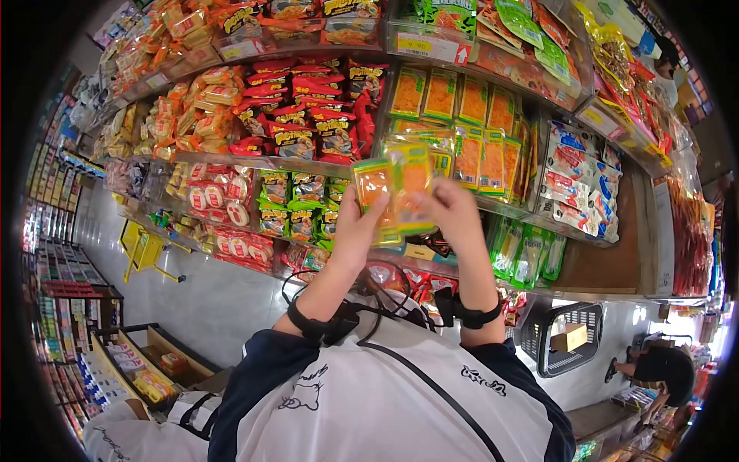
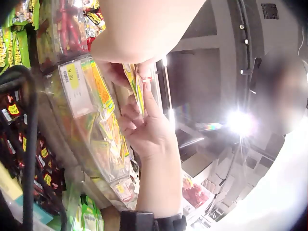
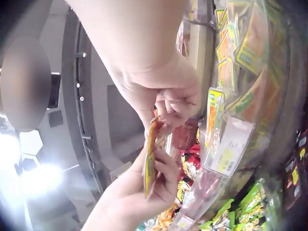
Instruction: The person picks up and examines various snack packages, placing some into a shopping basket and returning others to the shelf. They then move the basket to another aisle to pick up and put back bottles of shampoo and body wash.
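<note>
Two flat snack packets with yellow-green borders and orange contents are held up side by side in front of the shelf. My left hand (image 1: 356, 231) pinches the left packet (image 1: 372, 179), thumb across its front. Slightly blurred, my right hand (image 1: 456, 212) pinches the right packet (image 1: 411, 165), which overlaps the other one. From the right wrist view, the packets appear edge-on as a thin packet edge (image 3: 150, 163) between both hands. Just behind them, similar orange packets (image 1: 466, 158) stand in rows in a clear shelf bin.
Red noodle-snack bags (image 1: 296, 127) fill the bins to the left, and white-and-blue packs (image 1: 581, 185) those to the right. Green packs (image 1: 527, 250) sit lower. A dark shopping basket (image 1: 550, 358) with a box stands at lower right. Another person (image 1: 666, 373) is at far right.
</note>
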`<state>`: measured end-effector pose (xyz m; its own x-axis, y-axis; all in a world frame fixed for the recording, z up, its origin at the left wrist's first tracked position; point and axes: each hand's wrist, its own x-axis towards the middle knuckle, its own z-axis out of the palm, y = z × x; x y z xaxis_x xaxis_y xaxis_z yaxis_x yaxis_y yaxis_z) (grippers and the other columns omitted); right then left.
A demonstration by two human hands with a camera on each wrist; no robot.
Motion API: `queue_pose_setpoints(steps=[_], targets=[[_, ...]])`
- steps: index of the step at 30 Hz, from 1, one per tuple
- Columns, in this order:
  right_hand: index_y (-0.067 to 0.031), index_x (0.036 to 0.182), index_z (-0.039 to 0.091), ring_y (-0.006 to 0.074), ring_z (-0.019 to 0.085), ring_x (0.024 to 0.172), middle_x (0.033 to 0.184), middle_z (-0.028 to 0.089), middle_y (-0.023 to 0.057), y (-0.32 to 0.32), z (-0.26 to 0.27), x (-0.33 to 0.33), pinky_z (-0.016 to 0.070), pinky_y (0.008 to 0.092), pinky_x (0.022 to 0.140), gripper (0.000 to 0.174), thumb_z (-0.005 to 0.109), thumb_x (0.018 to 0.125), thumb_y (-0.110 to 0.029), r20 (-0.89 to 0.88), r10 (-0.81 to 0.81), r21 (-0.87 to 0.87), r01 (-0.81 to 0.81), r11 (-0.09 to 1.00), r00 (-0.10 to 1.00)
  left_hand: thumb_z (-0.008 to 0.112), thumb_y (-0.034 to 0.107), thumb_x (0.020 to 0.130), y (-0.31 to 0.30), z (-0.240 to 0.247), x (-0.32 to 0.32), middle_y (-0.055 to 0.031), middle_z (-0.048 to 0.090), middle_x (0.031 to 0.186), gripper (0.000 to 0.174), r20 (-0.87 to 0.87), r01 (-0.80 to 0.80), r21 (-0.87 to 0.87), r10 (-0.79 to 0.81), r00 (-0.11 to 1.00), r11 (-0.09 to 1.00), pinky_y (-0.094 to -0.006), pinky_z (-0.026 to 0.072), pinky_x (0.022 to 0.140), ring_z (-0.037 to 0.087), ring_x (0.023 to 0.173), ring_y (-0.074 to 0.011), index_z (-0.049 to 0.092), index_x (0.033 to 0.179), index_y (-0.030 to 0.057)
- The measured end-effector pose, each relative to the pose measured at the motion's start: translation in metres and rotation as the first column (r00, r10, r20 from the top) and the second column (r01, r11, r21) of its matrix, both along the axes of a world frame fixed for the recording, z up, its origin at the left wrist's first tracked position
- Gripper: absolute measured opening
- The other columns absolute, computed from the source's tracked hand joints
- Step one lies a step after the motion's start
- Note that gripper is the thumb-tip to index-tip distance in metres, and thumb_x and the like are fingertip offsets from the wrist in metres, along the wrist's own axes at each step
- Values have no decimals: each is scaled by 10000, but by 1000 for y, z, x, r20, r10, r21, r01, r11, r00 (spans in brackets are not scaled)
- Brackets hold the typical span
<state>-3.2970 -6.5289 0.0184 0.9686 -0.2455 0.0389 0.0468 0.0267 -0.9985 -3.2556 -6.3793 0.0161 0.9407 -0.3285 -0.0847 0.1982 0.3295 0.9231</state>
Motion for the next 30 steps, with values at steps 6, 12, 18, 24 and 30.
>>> queue_pose_setpoints(steps=[6,12,18,24,30], targets=[[-22,1003,578,242,570,619,752,602,123,-62,42,49,430,291,590,255,548,799,-172,248,-291,-587,383,713,924,516,33,818,16,-15,6,-59,500,1088,380,-64,52,-86,-57,996,995,-269,377,856,483,998,-123,371,1168,49],[-37,926,622,267,566,766,828,596,142,-89,27,113,439,333,717,227,618,715,-122,105,13,-862,84,500,994,556,-23,775,16,-21,7,-75,493,1120,532,13,147,-29,-146,989,989,-272,365,886,464,1048,-133,321,1246,54],[-29,1005,585,217,566,756,797,603,101,-62,15,96,441,311,709,323,653,714,-153,593,-7,-784,580,223,805,604,-12,751,21,-7,8,-79,589,976,527,88,162,48,-166,982,986,-234,427,784,554,886,-111,372,1222,41],[-28,1038,549,96,555,720,794,573,-9,-30,42,32,439,221,656,322,643,755,-148,-173,362,-453,-400,797,916,628,20,727,20,-7,22,-66,599,966,375,240,181,314,-262,935,932,-237,425,774,553,871,-106,524,1086,41],[-9,933,546,77,509,662,746,535,23,-52,16,36,405,202,545,310,702,700,-140,110,-115,48,111,993,987,632,42,701,5,24,43,-94,537,1069,345,805,-401,496,-235,545,770,-331,372,883,491,1004,-261,551,1036,55]])
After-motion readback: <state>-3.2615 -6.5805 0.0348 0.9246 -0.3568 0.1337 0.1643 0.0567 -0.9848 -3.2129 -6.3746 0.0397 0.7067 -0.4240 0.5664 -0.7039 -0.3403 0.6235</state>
